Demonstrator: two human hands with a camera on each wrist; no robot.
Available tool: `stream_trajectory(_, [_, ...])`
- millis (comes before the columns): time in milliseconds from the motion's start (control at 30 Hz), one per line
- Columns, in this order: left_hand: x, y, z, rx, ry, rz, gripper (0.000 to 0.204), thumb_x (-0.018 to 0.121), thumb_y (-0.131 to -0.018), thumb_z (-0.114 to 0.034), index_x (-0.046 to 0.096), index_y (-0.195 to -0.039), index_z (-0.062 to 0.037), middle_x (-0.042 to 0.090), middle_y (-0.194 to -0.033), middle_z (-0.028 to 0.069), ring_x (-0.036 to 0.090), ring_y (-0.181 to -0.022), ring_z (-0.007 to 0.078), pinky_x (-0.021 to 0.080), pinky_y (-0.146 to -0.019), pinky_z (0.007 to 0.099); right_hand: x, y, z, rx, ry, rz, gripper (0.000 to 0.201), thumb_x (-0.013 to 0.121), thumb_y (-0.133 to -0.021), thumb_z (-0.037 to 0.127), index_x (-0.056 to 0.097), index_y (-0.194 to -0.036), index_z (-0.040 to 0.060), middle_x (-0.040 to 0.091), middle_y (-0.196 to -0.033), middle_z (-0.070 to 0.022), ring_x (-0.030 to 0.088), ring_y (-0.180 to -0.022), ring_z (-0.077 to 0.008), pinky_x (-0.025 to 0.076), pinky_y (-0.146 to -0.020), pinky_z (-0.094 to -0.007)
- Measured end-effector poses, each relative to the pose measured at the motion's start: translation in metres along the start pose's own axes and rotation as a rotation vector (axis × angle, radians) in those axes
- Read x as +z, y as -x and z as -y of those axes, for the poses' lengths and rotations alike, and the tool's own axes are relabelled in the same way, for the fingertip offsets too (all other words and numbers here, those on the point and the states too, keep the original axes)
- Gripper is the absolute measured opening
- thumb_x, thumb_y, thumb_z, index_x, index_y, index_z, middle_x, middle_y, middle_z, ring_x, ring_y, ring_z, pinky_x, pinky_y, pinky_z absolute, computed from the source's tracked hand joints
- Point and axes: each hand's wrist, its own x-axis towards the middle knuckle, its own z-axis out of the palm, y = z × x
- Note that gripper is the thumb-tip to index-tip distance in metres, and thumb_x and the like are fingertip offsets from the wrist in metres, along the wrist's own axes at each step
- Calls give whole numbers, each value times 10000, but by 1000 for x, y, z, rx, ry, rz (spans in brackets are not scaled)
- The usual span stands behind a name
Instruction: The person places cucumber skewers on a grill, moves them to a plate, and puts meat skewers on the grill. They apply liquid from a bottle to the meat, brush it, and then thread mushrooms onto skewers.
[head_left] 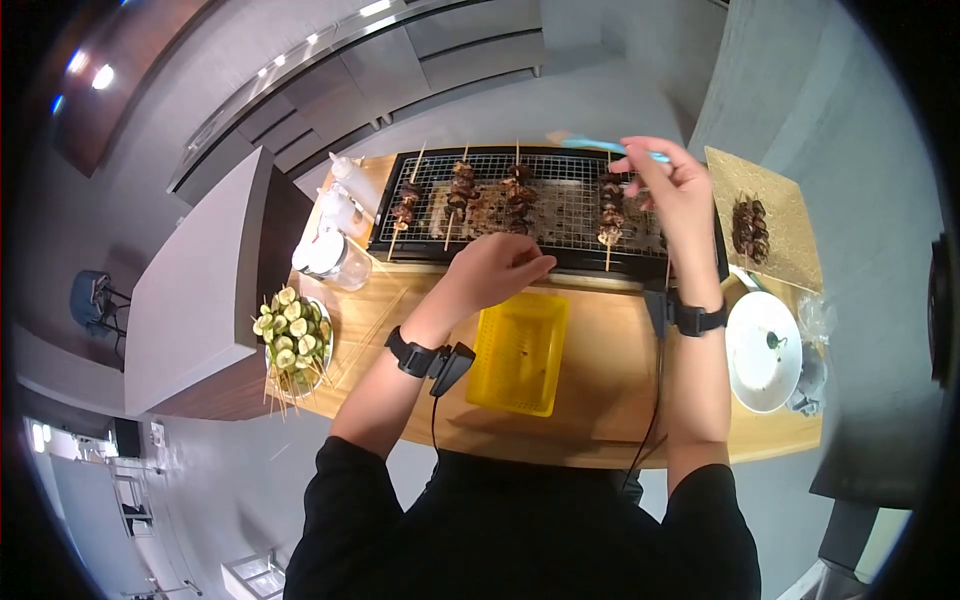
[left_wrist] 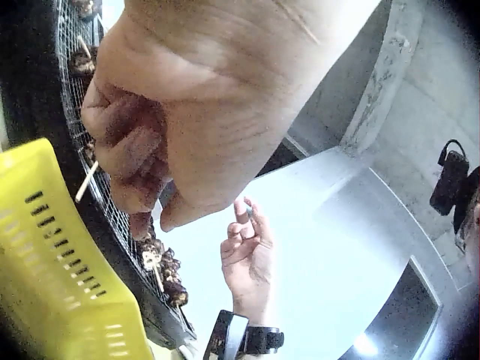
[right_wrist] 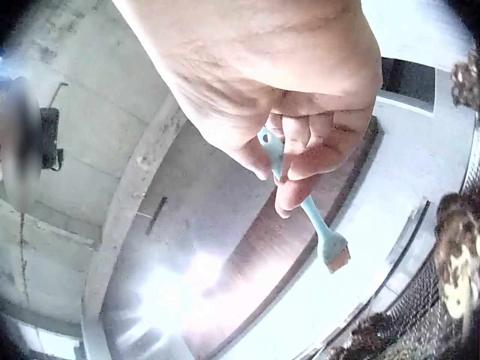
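My right hand pinches a light blue brush above the back right of the grill. In the right wrist view, the brush points down and right with its tan bristles clear of the meat. Over the grill's front edge is my left hand, fingers curled, with nothing visible in them. A bare stick end shows beside that hand in the left wrist view; contact between them is unclear. Several meat skewers lie across the grill mesh, one just below my right hand.
A yellow basket stands in front of the grill. Left are bottles, a glass jar and a plate of sliced-vegetable skewers. On the right are a white bowl and a golden board with skewered meat.
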Motion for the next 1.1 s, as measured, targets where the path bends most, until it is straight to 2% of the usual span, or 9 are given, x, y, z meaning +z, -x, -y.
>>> stream_trajectory(33, [2,-2,-7,17,5,21,346,686,-972,-357,760,-913,-24,658,-656,91,554,-535,215,432,-558,353,-11,3,4,-10,0,-8,172,682,-1000,133,739,-1144,58,788,-933,-55,608,-664,-20,411,-541,-161])
stream_trajectory(133, [13,-13,-27,26,-32,58,364,680,-955,-397,768,-854,-58,692,-698,98,685,-668,263,514,-636,384,-38,16,22,-16,24,-10,155,683,-1004,139,738,-1120,52,779,-905,-44,614,-665,-22,409,-552,-167])
stream_trajectory(233, [30,-29,-29,64,-59,94,370,668,-980,-361,760,-913,-8,672,-650,101,617,-547,206,472,-575,355,-61,23,29,-13,86,4,151,687,-1004,149,737,-1107,51,771,-875,-42,614,-665,-26,411,-558,-173])
stream_trajectory(333, [42,-44,-29,23,10,157,387,652,-994,-374,771,-912,-14,668,-634,83,618,-520,175,477,-562,330,-74,24,31,-4,113,33,146,692,-1001,144,732,-1094,39,759,-844,-40,617,-672,-28,424,-569,-176])
stream_trajectory(533, [52,-61,-32,-185,235,279,370,667,-1000,-382,787,-929,-40,642,-618,10,541,-509,72,419,-519,252,-86,21,31,6,155,153,144,683,-1000,119,726,-1081,8,749,-822,-46,616,-673,-48,478,-613,-198])
stream_trajectory(833, [68,-75,-23,-235,397,231,318,704,-987,-334,782,-923,-32,595,-633,-23,498,-548,67,361,-514,246,-94,23,27,2,179,198,141,686,-998,117,734,-1070,6,743,-805,-46,623,-675,-53,503,-632,-208])
stream_trajectory(1000, [62,-68,-28,-265,616,245,287,674,-1012,-283,760,-988,-10,537,-633,-41,413,-524,45,272,-477,238,-91,25,29,16,157,234,142,689,-997,126,735,-1069,12,744,-806,-45,623,-672,-52,498,-618,-202])
stream_trajectory(1100, [60,-62,-31,-299,682,247,280,660,-1023,-275,750,-1020,-10,506,-623,-51,368,-506,35,227,-460,241,-87,21,17,30,215,333,141,682,-998,123,733,-1067,10,743,-804,-45,622,-667,-49,499,-608,-204])
